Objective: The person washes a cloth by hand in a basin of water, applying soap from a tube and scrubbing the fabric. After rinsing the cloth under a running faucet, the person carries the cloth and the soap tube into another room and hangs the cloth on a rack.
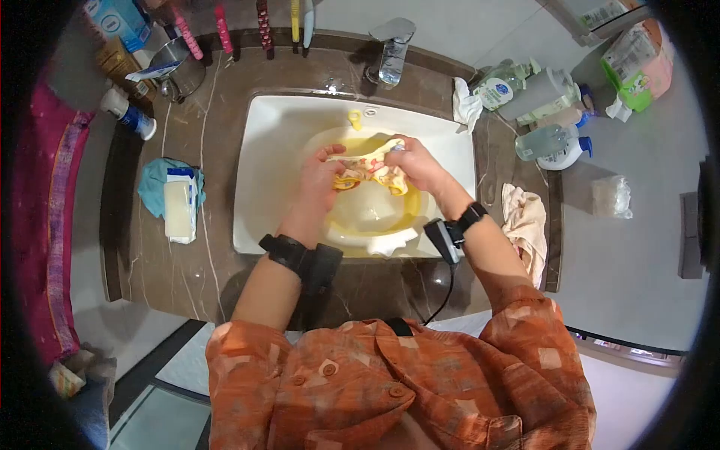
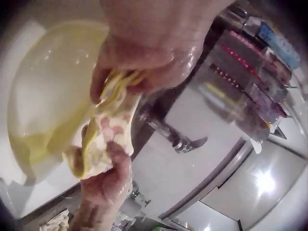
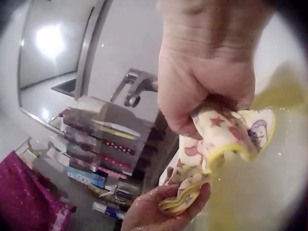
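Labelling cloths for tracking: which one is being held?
The yellow-trimmed patterned cloth: the left hand and right hand grip it over the sink. The teal cloth and beige cloth lie on the counter.

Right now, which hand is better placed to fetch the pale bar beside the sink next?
Probably the left hand: it is nearer the bar. It and the right hand grip the patterned cloth, so the left must release first.

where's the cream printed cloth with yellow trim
In the head view, the cream printed cloth is near the centre, held between the left hand and right hand over the white rectangular sink.
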`<state>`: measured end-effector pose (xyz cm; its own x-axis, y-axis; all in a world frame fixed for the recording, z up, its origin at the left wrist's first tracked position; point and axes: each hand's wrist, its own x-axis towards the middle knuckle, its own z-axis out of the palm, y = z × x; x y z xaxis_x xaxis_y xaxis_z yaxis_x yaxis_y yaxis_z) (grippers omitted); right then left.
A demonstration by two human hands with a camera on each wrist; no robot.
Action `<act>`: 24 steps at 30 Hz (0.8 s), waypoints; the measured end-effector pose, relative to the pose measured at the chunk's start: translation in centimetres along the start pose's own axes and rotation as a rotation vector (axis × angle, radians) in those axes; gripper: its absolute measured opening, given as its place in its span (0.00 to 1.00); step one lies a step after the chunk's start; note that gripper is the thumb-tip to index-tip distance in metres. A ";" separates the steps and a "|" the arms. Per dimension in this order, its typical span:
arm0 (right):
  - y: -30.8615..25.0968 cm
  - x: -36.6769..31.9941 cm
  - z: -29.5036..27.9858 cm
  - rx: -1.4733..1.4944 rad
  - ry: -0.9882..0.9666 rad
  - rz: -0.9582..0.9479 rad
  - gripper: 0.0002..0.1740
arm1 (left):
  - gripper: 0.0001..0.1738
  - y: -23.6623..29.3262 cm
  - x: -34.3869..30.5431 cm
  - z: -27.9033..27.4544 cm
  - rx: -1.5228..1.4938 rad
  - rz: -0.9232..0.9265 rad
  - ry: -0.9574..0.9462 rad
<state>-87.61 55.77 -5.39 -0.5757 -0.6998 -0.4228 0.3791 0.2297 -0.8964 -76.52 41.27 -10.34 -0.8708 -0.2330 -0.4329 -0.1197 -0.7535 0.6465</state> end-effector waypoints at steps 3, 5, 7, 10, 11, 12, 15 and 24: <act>2.3 2.8 0.5 -0.295 0.162 0.037 0.16 | 0.15 -1.0 0.9 0.8 -0.002 -0.099 0.157; 1.7 2.6 3.4 -0.566 0.300 0.097 0.14 | 0.14 -0.7 1.3 1.2 -0.146 -0.268 0.383; 1.1 0.7 6.4 -0.736 0.283 -0.127 0.13 | 0.13 -2.4 2.7 -0.4 -0.276 -0.193 0.320; 1.9 0.5 7.9 -0.975 0.187 -0.513 0.12 | 0.14 -4.1 2.3 -1.4 -0.433 -0.024 0.126; 2.3 0.7 7.9 -1.045 0.111 -0.672 0.12 | 0.14 -4.4 2.4 -1.4 -0.444 0.022 0.060; 3.4 2.0 7.2 -1.020 0.183 -0.494 0.10 | 0.14 -4.5 2.4 -1.1 -0.455 0.067 -0.006; 4.3 4.6 4.5 -1.308 0.162 -0.476 0.12 | 0.15 -3.5 2.6 1.0 -0.192 -0.083 0.261; 2.9 2.3 6.7 -1.220 0.135 -0.437 0.15 | 0.15 -3.2 1.4 -1.0 -0.495 0.013 0.019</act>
<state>-82.94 50.31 -8.04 -0.5786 -0.8155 -0.0131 -0.7143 0.5144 -0.4744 -76.85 42.74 -13.59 -0.8613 -0.2517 -0.4414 0.1354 -0.9509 0.2781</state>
